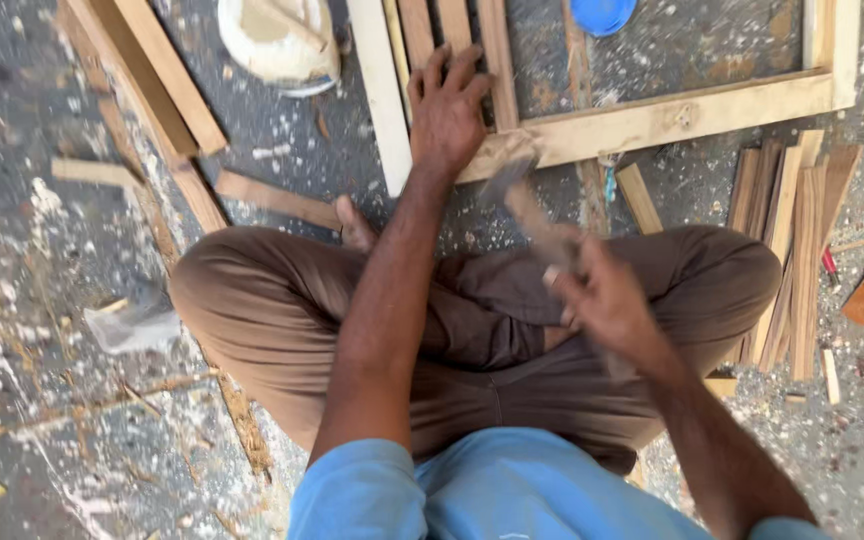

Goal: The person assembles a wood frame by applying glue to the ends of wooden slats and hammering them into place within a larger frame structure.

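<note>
**Hammer raised over the frame corner**

The left hand (447, 110) lies flat, fingers spread, on the near-left corner of the wooden frame (652, 120) on the floor (52, 300). The right hand (602, 300), fingers closed round a blurred hammer (532, 205), hovers just nearer than that corner, above crossed legs. Right of the frame's near rail a stack of strips (792, 240) crowds the floor; loose slats (152, 70) lie to the frame's left.

2 hands (449, 112), 1 hammer (537, 215), 1 frame (652, 118)
</note>
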